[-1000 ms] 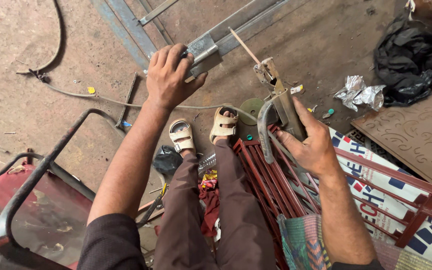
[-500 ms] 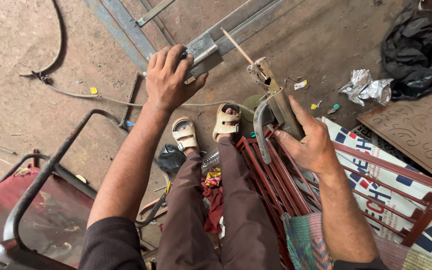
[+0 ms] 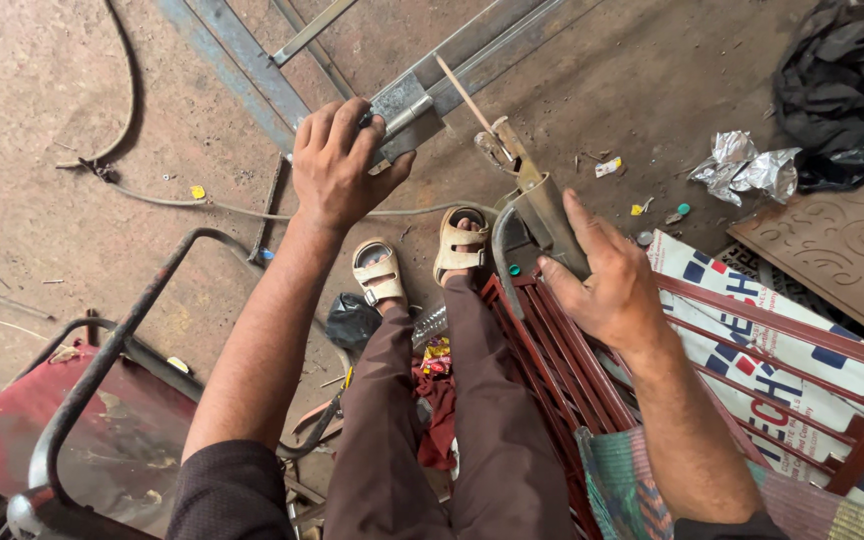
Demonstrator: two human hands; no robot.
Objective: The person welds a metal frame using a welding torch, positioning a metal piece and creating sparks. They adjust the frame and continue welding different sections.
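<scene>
The left hand [image 3: 337, 165] reaches forward and presses down on a small grey metal piece [image 3: 402, 108] lying against a long steel frame bar [image 3: 472, 50] on the concrete floor, its fingers curled over the piece and the thumb spread to the side. The right hand [image 3: 607, 285] is closed around the handle of a welding electrode holder [image 3: 542, 215], and the thin electrode rod [image 3: 464, 92] clamped in the holder's jaw points up and left, its tip just beside the metal piece. The person's two sandalled feet [image 3: 417, 260] rest on the floor below the work, between the arms. By the left foot lies a small black plastic bag [image 3: 352, 320], its contents hidden. A larger black bag [image 3: 842, 90] sits at the upper right, also closed to view, with crumpled silver foil [image 3: 747, 165] beside it. A red metal grille [image 3: 552, 360] lies under the right forearm, and a curved dark tube frame [image 3: 122, 350] stands at the lower left.
</scene>
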